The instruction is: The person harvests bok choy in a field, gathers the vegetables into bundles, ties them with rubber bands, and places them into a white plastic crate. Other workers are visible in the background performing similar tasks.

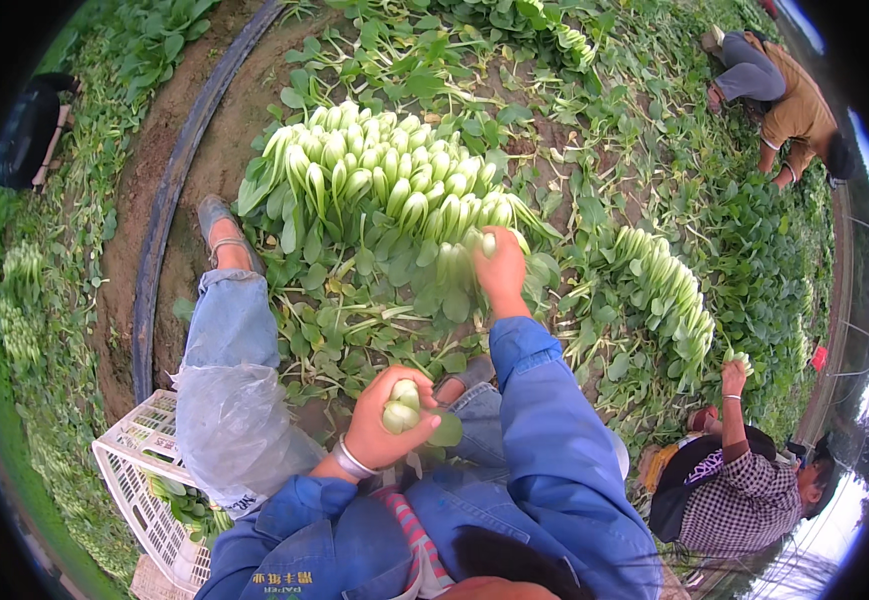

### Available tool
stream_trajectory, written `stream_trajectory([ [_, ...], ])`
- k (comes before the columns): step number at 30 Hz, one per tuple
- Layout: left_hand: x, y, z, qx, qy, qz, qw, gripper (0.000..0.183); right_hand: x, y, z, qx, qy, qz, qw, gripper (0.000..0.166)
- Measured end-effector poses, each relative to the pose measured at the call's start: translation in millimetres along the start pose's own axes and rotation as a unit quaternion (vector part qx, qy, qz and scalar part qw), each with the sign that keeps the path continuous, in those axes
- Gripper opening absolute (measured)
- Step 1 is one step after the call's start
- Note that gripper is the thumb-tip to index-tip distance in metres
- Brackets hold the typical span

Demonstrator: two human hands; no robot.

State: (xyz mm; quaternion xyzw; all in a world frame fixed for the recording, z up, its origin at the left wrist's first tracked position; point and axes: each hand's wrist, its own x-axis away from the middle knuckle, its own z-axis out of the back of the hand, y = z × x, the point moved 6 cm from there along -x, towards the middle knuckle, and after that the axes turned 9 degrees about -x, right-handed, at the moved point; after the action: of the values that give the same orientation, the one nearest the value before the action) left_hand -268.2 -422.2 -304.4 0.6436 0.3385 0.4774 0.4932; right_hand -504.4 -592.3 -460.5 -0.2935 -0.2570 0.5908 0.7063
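Pale green bok choy heads, cut and stacked in a large pile (374, 161), lie on the ground in front of me with their bases turned up. At the near right edge of this pile my right hand (499, 262) has its fingers closed around a bok choy, whose white-green base shows beside the thumb. Close to my lap, my left hand (393, 420) curls around a few bok choy heads (402, 411), bases up; a leaf pokes out beneath the thumb.
A white plastic crate (115, 450) with greens stands at my left. A dark hose (171, 180) runs along bare soil beyond my foot. To the right lies another bok choy row (667, 289). One person (749, 487) holds bok choy; another (794, 97) crouches farther off. Loose leaves cover the ground.
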Motion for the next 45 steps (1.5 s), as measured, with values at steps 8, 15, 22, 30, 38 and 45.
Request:
stream_trajectory([
  [8, -8, -6, 32, -0.143, 0.111, 0.017, 0.983, 0.057, 37, -79, 40, -0.151, 0.042, 0.105, 0.982, 0.025],
  [15, 5, 19, 20, -0.120, 0.106, -0.167, 0.973, 0.077, 147, -214, 106, -0.227, -0.268, 0.147, 0.925, 0.027],
  [22, 36, 24, 12, 0.049, 0.013, -0.114, 0.992, 0.072, 192, -225, 107, -0.309, -0.288, 0.033, 0.906, 0.029],
  [30, 43, 41, 19, 0.013, -0.002, -0.165, 0.986, 0.066, 198, -239, 122, -0.239, -0.218, 0.130, 0.937, 0.047],
  [38, 35, 8, 13, 0.262, 0.002, -0.063, 0.963, 0.077, 208, -225, 78, -0.256, -0.146, 0.114, 0.949, 0.046],
  [45, 24, -12, 9, 0.282, -0.022, 0.025, 0.959, 0.055, 99, -89, 3, -0.354, -0.110, -0.157, 0.916, 0.037],
])
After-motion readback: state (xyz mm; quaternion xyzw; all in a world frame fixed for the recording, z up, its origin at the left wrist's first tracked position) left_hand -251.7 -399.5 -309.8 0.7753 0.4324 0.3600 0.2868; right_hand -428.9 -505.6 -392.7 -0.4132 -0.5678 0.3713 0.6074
